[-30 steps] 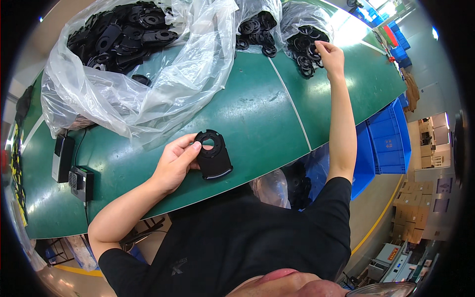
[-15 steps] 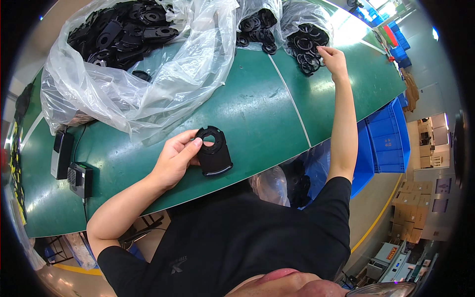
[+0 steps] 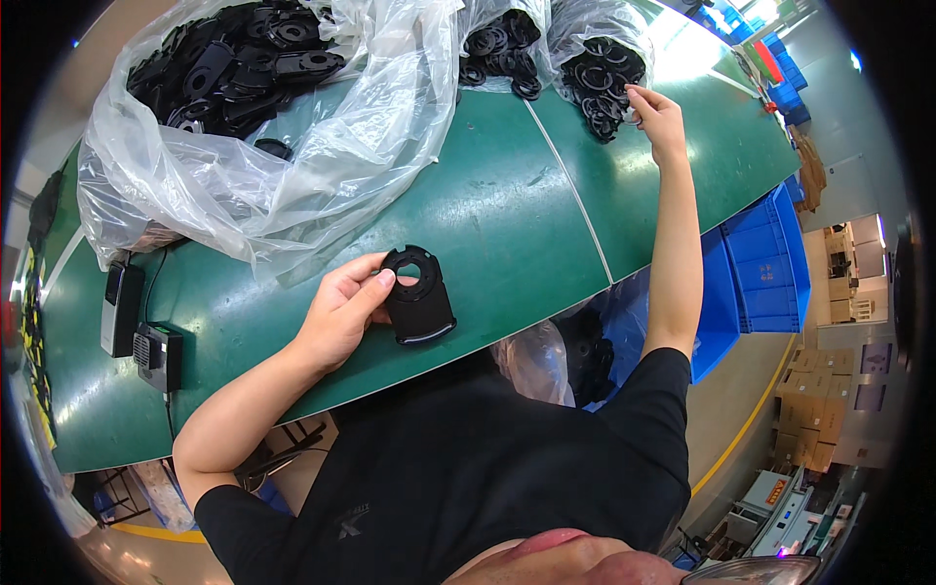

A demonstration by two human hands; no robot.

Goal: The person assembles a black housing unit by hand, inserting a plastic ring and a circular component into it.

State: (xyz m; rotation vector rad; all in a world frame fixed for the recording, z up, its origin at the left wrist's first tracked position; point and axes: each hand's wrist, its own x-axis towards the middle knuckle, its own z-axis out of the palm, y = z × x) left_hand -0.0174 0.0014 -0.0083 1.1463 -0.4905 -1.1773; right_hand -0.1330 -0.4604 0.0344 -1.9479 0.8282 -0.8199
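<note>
My left hand (image 3: 343, 304) grips a flat black plastic plate (image 3: 421, 310) by its left side, thumb on top. The plate has a rounded end with a large round hole and a squared lower end, and is held above the green table. At the far right my right hand (image 3: 659, 119) is at the edge of a pile of black rings (image 3: 597, 82) that spills from a clear plastic bag (image 3: 597, 21). Its thumb and fingers are pinched together, with a thin dark ring edge showing at the fingertips; its full outline is hard to see.
A big clear bag (image 3: 255, 219) of similar black plates (image 3: 210, 73) stands at the far left. Another bag of black rings (image 3: 502, 44) sits beside the ring pile. Two small black devices with cables (image 3: 159, 356) lie left on the table (image 3: 507, 214). Blue crates (image 3: 765, 263) stand right.
The view has shifted slightly. My right hand remains at the ring pile's edge, with the nearest rings looking slightly rearranged. My left hand keeps the plate in nearly the same place.
</note>
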